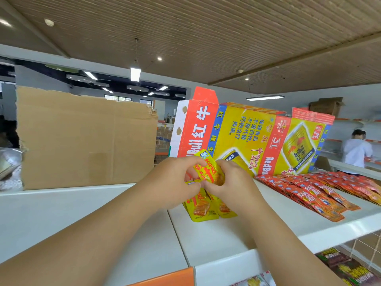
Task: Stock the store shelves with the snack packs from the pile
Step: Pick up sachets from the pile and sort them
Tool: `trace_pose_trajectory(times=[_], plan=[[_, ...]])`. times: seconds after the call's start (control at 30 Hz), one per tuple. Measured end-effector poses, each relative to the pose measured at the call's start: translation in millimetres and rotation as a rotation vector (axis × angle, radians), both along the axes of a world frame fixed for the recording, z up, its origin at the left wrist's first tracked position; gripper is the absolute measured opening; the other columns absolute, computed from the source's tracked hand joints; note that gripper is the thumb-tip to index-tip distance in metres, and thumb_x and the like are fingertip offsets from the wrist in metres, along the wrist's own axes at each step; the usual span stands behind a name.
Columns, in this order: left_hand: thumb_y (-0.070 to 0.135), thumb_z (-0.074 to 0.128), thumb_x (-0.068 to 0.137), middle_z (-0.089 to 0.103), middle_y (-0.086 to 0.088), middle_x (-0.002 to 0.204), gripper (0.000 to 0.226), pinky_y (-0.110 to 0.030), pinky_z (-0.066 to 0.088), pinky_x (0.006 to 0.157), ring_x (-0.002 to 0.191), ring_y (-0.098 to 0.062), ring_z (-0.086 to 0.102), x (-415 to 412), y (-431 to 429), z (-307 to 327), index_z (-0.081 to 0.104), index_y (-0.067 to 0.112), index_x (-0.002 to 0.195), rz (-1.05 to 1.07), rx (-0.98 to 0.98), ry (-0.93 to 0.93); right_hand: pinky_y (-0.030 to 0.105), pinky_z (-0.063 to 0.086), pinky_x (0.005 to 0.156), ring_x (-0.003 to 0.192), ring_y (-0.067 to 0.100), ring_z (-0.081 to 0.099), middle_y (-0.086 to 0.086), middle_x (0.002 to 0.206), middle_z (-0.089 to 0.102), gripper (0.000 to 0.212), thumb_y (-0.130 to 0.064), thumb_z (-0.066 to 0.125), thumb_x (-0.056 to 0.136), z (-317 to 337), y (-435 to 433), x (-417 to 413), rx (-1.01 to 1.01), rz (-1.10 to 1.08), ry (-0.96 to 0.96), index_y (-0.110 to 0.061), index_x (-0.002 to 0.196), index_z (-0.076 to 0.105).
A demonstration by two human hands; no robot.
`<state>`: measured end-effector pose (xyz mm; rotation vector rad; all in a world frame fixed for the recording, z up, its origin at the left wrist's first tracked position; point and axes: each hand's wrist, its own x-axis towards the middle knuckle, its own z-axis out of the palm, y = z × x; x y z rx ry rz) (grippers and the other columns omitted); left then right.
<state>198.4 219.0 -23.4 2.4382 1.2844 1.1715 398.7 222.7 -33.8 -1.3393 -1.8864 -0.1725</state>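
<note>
Status: partway, I'd say. Red snack packs (321,193) are already laid in overlapping rows on the right section of the white top shelf (103,213); that block looks done. Yellow snack packs (203,209) are the batch in hand: left hand (175,178) and right hand (231,180) both grip 1 bundle at its upper end, fingers curled tight round it. Bundle is upright over the shelf, just left of the red rows, lower edges at or just above the surface; can't tell if touching. No yellow packs lie placed yet, so that row is left to do, and the left section shows no packs. Source pile isn't in view, so remaining quantity unknown. Surface: flat white board, with a seam between 2 sections running toward the camera from under the bundle. Flattened Red Bull carton (247,137) stands behind the packs like a backstop, plain brown cardboard sheet (86,139) to its left. Dark packs (334,260) sit on a lower level, bottom right. Room: slatted wood ceiling, pendant lamp (135,73), another person (356,150) at shelving far right.
</note>
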Motion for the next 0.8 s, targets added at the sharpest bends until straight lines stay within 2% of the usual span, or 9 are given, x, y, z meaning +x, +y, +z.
trace_pose_trajectory(times=[0.07, 0.17, 0.3, 0.37, 0.5, 0.6, 0.67, 0.73, 0.8], plan=[[0.034, 0.071, 0.083, 0.066, 0.022, 0.098, 0.047, -0.024, 0.053, 0.077, 0.09, 0.002, 0.06, 3.3, -1.9, 0.5, 0.052, 0.059, 0.118, -0.009, 0.013, 0.011, 0.028, 0.044, 0.079, 0.106, 0.016, 0.058, -0.005, 0.113, 0.062, 0.058, -0.054, 0.076, 0.078, 1.8, -0.5, -0.7, -0.009, -0.04, -0.003, -0.026, 0.127, 0.061], [0.033, 0.07, 0.084, 0.062, 0.025, 0.103, 0.048, -0.022, 0.052, 0.078, 0.093, 0.005, 0.056, 6.2, -3.2, -0.1, 0.052, 0.054, 0.123, -0.008, 0.027, 0.067, 0.03, 0.044, 0.074, 0.101, 0.018, 0.061, -0.006, 0.105, 0.063, 0.051, -0.054, 0.076, 0.078, 2.0, 3.1, 3.9, 0.014, -0.051, 0.031, -0.028, 0.119, 0.061], [0.033, 0.073, 0.084, 0.056, 0.024, 0.114, 0.054, -0.025, 0.05, 0.089, 0.098, 0.001, 0.054, 6.2, -1.7, -3.4, 0.052, 0.049, 0.132, 0.018, 0.002, 0.122, 0.037, 0.052, 0.083, 0.106, 0.023, 0.063, 0.0, 0.115, 0.067, 0.066, -0.054, 0.074, 0.079, 10.1, 9.1, 25.5, -0.047, -0.149, 0.14, -0.024, 0.135, 0.055], [0.034, 0.074, 0.085, 0.056, 0.022, 0.121, 0.056, -0.026, 0.05, 0.095, 0.106, -0.001, 0.054, 6.0, -0.5, -5.0, 0.053, 0.046, 0.135, 0.019, -0.011, 0.138, 0.04, 0.054, 0.08, 0.095, 0.025, 0.065, 0.002, 0.104, 0.069, 0.057, -0.055, 0.073, 0.08, 18.0, 10.5, 41.6, -0.109, -0.227, 0.1, -0.022, 0.125, 0.059], [0.053, 0.062, 0.075, 0.055, 0.019, 0.132, 0.063, -0.033, 0.048, 0.101, 0.119, -0.006, 0.051, 8.6, 4.8, -8.0, 0.053, 0.043, 0.136, 0.029, 0.029, 0.176, 0.042, 0.056, 0.069, 0.072, 0.022, 0.064, 0.001, 0.078, 0.065, 0.045, -0.062, 0.071, 0.074, 16.2, 19.4, 71.1, -0.204, -0.349, 0.022, -0.021, 0.089, 0.062], [0.055, 0.064, 0.075, 0.055, 0.017, 0.132, 0.064, -0.03, 0.044, 0.102, 0.121, -0.008, 0.049, 13.3, 6.5, -11.0, 0.055, 0.04, 0.137, 0.039, 0.056, 0.186, 0.038, 0.053, 0.068, 0.078, 0.026, 0.064, 0.002, 0.081, 0.064, 0.048, -0.064, 0.07, 0.072, 0.3, 24.0, 78.8, -0.274, -0.384, 0.005, -0.019, 0.087, 0.062], [0.049, 0.072, 0.081, 0.055, 0.017, 0.129, 0.059, -0.025, 0.041, 0.1, 0.119, -0.006, 0.048, 16.1, 7.7, -13.6, 0.055, 0.039, 0.137, 0.035, 0.072, 0.19, 0.034, 0.045, 0.062, 0.081, 0.026, 0.062, 0.003, 0.084, 0.063, 0.048, -0.061, 0.072, 0.075, -5.2, 25.0, 78.9, -0.343, -0.384, 0.002, -0.017, 0.091, 0.061], [0.044, 0.075, 0.083, 0.053, 0.02, 0.126, 0.056, -0.022, 0.039, 0.096, 0.115, -0.004, 0.047, 18.8, 8.9, -16.3, 0.055, 0.04, 0.136, 0.033, 0.061, 0.2, 0.031, 0.036, 0.054, 0.078, 0.025, 0.06, 0.0, 0.078, 0.06, 0.048, -0.061, 0.072, 0.076, -5.8, 25.4, 78.7, -0.376, -0.387, -0.004, -0.016, 0.089, 0.059], [0.051, 0.072, 0.079, 0.053, 0.022, 0.124, 0.057, -0.023, 0.042, 0.095, 0.114, -0.004, 0.049, 20.0, 9.1, -18.7, 0.055, 0.043, 0.134, 0.029, 0.04, 0.21, 0.029, 0.031, 0.05, 0.073, 0.022, 0.058, -0.002, 0.074, 0.056, 0.048, -0.062, 0.072, 0.076, -6.9, 25.9, 79.0, -0.396, -0.385, -0.006, -0.017, 0.084, 0.057]])
